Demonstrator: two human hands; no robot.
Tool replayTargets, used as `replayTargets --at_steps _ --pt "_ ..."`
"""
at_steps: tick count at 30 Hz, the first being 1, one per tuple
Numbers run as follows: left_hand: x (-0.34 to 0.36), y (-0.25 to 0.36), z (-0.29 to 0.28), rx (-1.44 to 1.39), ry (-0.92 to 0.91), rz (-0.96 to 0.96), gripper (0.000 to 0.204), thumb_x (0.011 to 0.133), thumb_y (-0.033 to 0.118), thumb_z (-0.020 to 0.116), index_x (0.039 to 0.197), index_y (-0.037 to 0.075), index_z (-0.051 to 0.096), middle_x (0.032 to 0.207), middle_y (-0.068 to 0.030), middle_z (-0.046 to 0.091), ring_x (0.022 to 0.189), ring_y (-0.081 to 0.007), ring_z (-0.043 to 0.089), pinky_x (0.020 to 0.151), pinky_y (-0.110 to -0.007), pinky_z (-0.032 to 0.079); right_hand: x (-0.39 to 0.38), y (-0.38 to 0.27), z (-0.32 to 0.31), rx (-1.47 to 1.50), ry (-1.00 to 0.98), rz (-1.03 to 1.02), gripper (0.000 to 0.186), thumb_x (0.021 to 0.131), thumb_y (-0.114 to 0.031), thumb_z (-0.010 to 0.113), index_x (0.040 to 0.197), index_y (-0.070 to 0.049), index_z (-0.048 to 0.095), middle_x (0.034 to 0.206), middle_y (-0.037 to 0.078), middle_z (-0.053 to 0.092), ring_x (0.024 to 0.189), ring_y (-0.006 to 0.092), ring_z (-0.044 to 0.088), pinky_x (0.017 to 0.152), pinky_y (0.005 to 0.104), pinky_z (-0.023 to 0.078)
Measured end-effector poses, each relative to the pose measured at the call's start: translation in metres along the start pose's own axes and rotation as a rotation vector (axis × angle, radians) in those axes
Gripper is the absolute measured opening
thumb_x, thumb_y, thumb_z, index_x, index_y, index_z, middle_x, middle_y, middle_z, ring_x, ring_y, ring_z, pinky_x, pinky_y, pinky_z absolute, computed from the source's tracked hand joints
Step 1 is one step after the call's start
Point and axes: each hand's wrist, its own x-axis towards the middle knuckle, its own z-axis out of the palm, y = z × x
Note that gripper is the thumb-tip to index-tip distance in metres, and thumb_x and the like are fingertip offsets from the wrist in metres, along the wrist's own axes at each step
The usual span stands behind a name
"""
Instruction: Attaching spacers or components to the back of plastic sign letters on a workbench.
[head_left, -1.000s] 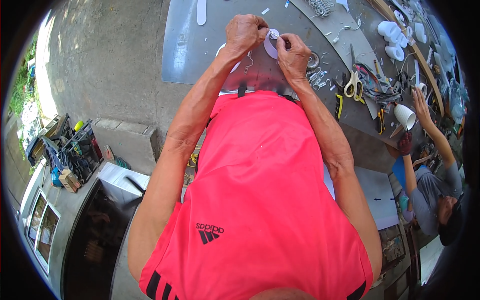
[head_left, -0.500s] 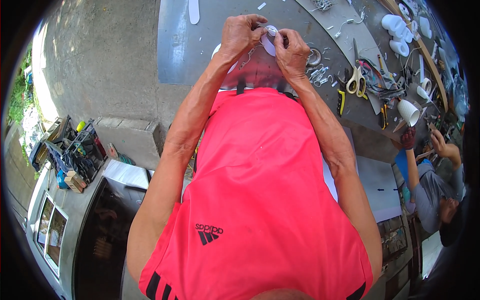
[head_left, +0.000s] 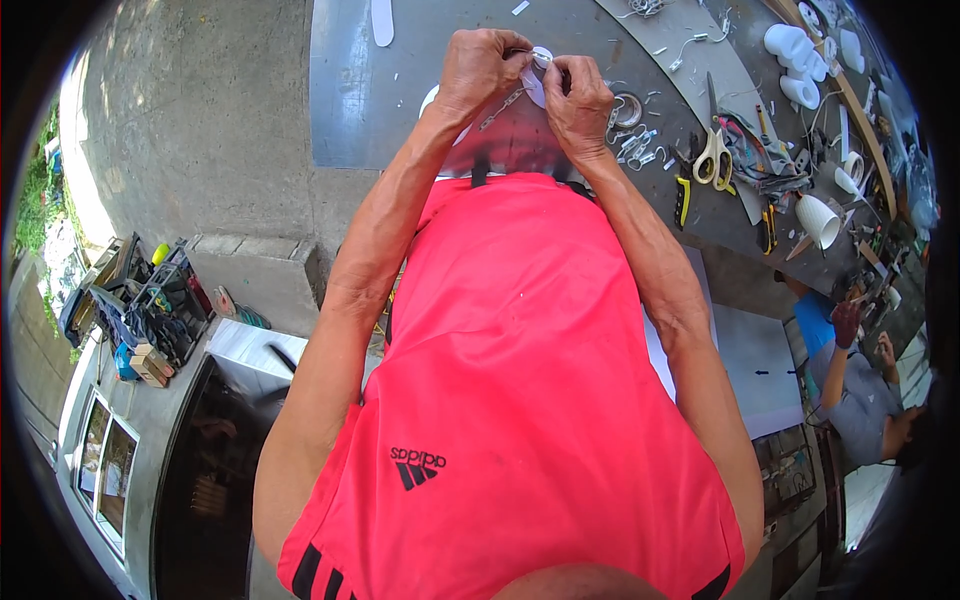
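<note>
At the far end of the metal-topped table, my left hand (head_left: 484, 72) pinches thumb to fingers at one end of a small white module. The module belongs to a string of LED modules (head_left: 502, 108), whose wired tail hangs between my hands. My right hand (head_left: 580, 103) has its fingertips closed at the other side, against the rounded end of a white curved piece (head_left: 535, 90). Its exact grip is partly hidden by the fingers. Another white curved edge (head_left: 430, 101) shows beside my left wrist.
Near my right hand lie a tape roll (head_left: 627, 111) and loose modules (head_left: 637, 149). Farther right are scissors (head_left: 713, 160), pliers (head_left: 769, 229), a yellow-black cutter (head_left: 682, 202), a white cup-shaped piece (head_left: 818, 221) and white rolls (head_left: 797, 62). A co-worker (head_left: 858, 395) is at lower right.
My hands stay at nearly the same place, with the right fingers slightly shifted at the white piece. The co-worker's hands have drawn down and away from the white cup-shaped piece.
</note>
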Motion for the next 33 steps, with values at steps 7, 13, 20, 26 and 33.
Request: replayTargets --at_steps 7,13,20,26,33 --pt "-0.002 -0.001 0.006 0.037 0.065 0.034 0.022 0.084 0.018 0.080 0.102 0.006 0.081 0.091 -0.0133 0.079 0.079 -0.0219 0.077 0.073 -0.030 0.060 0.001 0.001 0.001 0.004 0.005 -0.004 0.012 0.087 0.000 0.070 0.092 -0.005 0.060 0.084 0.013 0.062 0.074 0.0347 0.066 0.064 0.0442 0.054" --pt "-0.004 -0.003 0.009 0.067 0.109 0.081 0.022 0.084 0.019 0.081 0.101 0.005 0.081 0.091 -0.0136 0.078 0.077 -0.0242 0.077 0.071 -0.032 0.059 0.001 0.001 0.000 -0.002 -0.013 0.006 0.012 0.087 0.000 0.070 0.093 -0.005 0.061 0.085 0.013 0.063 0.075 0.0348 0.066 0.064 0.0440 0.054" --pt "-0.005 -0.002 0.011 0.020 0.145 0.076 0.020 0.082 0.020 0.080 0.097 0.007 0.081 0.090 -0.0140 0.076 0.080 -0.0328 0.074 0.073 -0.039 0.058 0.000 0.000 -0.004 0.023 -0.029 0.028 0.010 0.086 -0.005 0.073 0.091 -0.006 0.064 0.085 0.012 0.064 0.075 0.0322 0.067 0.065 0.0422 0.055" --pt "-0.007 0.000 0.009 0.020 0.159 0.099 0.019 0.082 0.021 0.080 0.096 0.008 0.082 0.086 -0.0135 0.075 0.077 -0.0335 0.072 0.071 -0.041 0.057 0.001 -0.001 -0.006 0.028 -0.033 0.084 0.009 0.085 -0.006 0.074 0.091 -0.006 0.067 0.084 0.011 0.066 0.076 0.0308 0.067 0.066 0.0416 0.055" --pt "-0.007 0.001 0.008 0.100 0.150 0.111 0.019 0.084 0.018 0.080 0.100 0.008 0.082 0.089 -0.0129 0.077 0.075 -0.0264 0.074 0.069 -0.034 0.057 0.000 -0.006 -0.010 0.008 -0.028 0.059 0.009 0.086 -0.004 0.074 0.094 -0.005 0.070 0.086 0.011 0.068 0.080 0.0312 0.069 0.070 0.0416 0.055"
